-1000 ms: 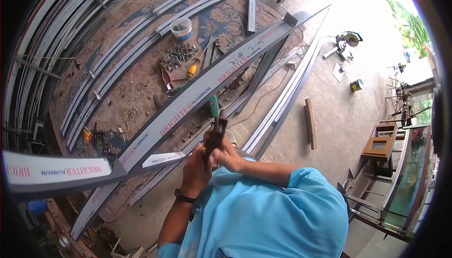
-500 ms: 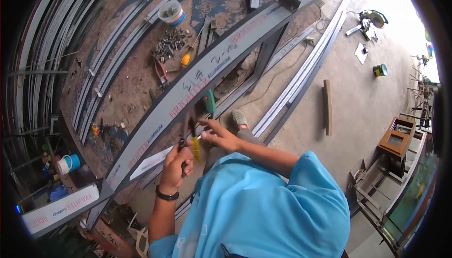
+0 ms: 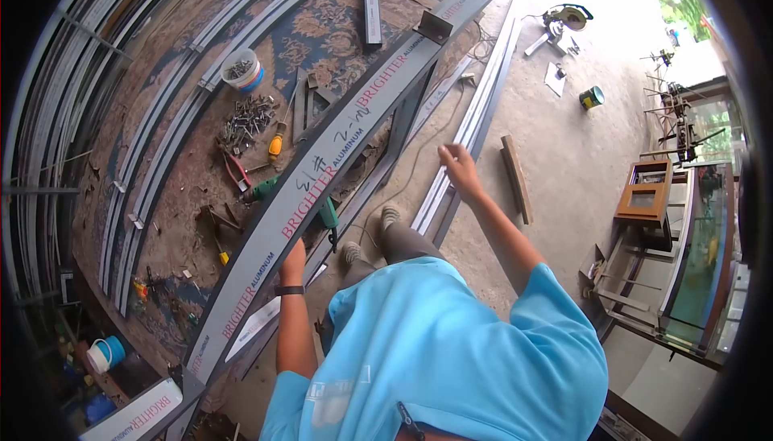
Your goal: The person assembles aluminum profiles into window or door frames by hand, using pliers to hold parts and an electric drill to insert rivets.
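Observation:
My left hand (image 3: 295,259), below a wristband, reaches in behind the long aluminium frame (image 3: 310,198). Its fingers are hidden, so what it may hold does not show. The frame is grey with dark edges, printed in red and blue, with handwritten marks. My right hand (image 3: 460,169) is away to the right over the concrete floor, fingers loosely bent and apart, with nothing visible in it. Partly covered by the frame is a green power drill (image 3: 328,214). Beyond the frame, near my left hand, a tool with a yellow end (image 3: 224,258) lies on the carpet.
On the worn carpet (image 3: 278,30) are red-handled pliers (image 3: 234,171), a yellow-handled screwdriver (image 3: 276,143), loose metal pieces (image 3: 251,117) and a white tub (image 3: 242,69). Long aluminium profiles (image 3: 483,95) and a wooden block (image 3: 516,179) lie right; a cut-off saw (image 3: 566,18) stands farther off.
My left hand has gone from in front of the frame, where it held a dark-handled tool, to behind it. My right hand has swung away to the right. The view has shifted.

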Tool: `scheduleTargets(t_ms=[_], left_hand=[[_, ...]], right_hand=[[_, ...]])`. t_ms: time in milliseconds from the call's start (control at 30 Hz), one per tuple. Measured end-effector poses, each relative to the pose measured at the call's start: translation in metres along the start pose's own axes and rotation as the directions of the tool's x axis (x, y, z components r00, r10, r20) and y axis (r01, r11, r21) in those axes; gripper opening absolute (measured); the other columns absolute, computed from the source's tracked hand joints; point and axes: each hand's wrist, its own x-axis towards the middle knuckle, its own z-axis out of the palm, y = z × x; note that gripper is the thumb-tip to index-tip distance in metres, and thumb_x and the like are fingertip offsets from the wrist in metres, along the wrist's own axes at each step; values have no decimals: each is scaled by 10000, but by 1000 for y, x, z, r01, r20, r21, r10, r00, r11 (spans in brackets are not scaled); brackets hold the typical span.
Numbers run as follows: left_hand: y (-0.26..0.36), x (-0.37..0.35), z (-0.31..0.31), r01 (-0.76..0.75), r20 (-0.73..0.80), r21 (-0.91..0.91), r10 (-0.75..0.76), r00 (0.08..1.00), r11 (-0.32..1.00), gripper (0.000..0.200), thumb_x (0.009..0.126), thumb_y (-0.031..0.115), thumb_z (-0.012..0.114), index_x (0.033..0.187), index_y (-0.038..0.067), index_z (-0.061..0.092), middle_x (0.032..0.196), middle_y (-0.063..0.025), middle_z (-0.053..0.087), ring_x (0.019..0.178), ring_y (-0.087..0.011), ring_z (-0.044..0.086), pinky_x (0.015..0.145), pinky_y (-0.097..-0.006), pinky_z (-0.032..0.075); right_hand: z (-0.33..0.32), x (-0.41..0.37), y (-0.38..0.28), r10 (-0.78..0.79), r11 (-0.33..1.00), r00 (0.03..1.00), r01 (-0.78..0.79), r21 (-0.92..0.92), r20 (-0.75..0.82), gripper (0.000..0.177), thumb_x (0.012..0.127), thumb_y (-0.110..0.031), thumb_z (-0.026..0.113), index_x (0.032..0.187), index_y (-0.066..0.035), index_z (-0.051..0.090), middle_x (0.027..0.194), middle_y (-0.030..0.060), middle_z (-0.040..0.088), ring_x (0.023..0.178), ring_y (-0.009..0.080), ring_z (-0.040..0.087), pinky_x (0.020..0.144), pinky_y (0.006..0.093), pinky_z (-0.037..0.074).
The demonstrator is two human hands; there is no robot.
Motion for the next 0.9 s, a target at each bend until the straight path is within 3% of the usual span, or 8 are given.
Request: scheduleTargets(t_ms=[233,300,367,467,600,667,733,900], left_hand=[[-11,64,68,-246,-213,111,265,940,963,600,880,254,760,1372,-3,533,1277,-227,591,1201,-391,580,1029,-474,459],[13,100,68,-93,-224,-112,66,972,989,608,862,199,762,1386,8,520,1304,-212,563,1216,-392,557,1028,-479,457],[34,142,70,-194,-216,24,194,957,981,551,857,146,749,1350,18,541,1293,-195,566,1209,-395,548,1021,-485,456],[56,206,103,-125,-306,220,190,933,967,483,844,93,740,1291,30,567,1260,-182,575,1206,-403,534,1025,-490,449],[64,236,139,59,-486,276,87,869,959,477,809,98,771,1243,49,578,1245,-180,574,1194,-405,532,1029,-495,438],[69,220,142,76,-553,259,84,829,963,485,795,108,785,1232,56,582,1240,-180,574,1194,-406,531,1026,-500,436],[88,206,135,143,-629,253,50,776,957,457,803,120,773,1215,60,586,1217,-189,579,1192,-414,530,1020,-513,430],[19,166,80,490,-871,154,-116,478,858,403,857,140,714,1223,34,585,1209,-227,602,1193,-445,520,1027,-536,418]], right_hand=[[34,212,13,-254,964,963,245,100,90,452,1003,-321,672,1285,24,594,1158,139,685,1000,221,674,901,369,538],[62,276,26,-377,730,889,114,674,258,500,982,-319,699,1326,17,561,1091,117,679,964,220,676,886,388,548],[98,317,-22,-267,945,964,264,-195,11,814,883,-537,761,1401,36,502,1247,232,640,1164,317,642,1019,428,506],[147,382,-28,-465,775,886,404,-486,-5,1072,796,-672,773,1434,113,420,1397,356,502,1342,453,503,1080,535,450],[156,365,-97,-93,736,993,122,-666,79,1141,688,-775,782,1432,14,425,1445,280,453,1381,462,442,1078,581,443],[164,374,-83,-194,692,978,188,-697,72,1028,710,-784,754,1342,-34,446,1333,220,497,1267,462,509,970,591,500],[162,375,-103,-55,705,995,95,-703,79,1109,657,-797,782,1364,-15,436,1361,221,484,1278,448,503,1000,593,485],[188,392,-109,77,742,994,-109,-661,-77,1208,634,-769,807,1433,30,381,1420,259,444,1329,463,454,1038,641,428]])
